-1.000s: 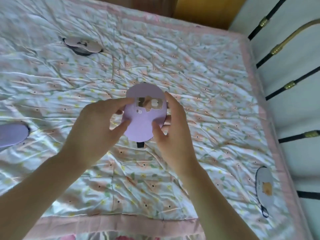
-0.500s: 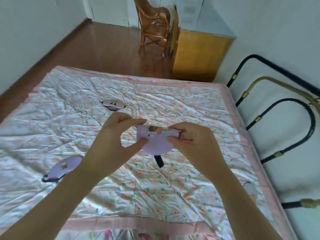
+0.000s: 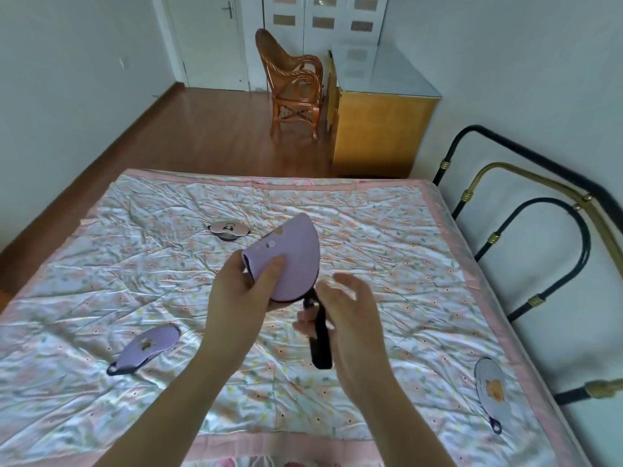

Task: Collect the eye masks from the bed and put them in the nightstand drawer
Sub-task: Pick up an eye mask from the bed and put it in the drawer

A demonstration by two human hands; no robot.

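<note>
My left hand [image 3: 241, 291] grips a folded lilac eye mask [image 3: 296, 261] above the middle of the bed [image 3: 387, 237]. Its dark strap [image 3: 320, 335] hangs down and runs through the fingers of my right hand [image 3: 340, 315], which closes loosely on it. Three other eye masks lie on the floral quilt: a lilac one [image 3: 148, 345] at the near left, a pale pink one [image 3: 228, 229] further back, and a grey one [image 3: 490, 389] near the right edge. No nightstand drawer is visible from here.
A black and brass metal bed frame [image 3: 539, 230] runs along the right side. Beyond the bed stand a yellow wooden cabinet [image 3: 377, 129] and a rattan chair [image 3: 293, 85] on the wooden floor. White doors line the far wall.
The view has tilted up to show the room. The mask, held flat in both hands before, is now folded in my left hand, and my right hand has slid down to the strap.
</note>
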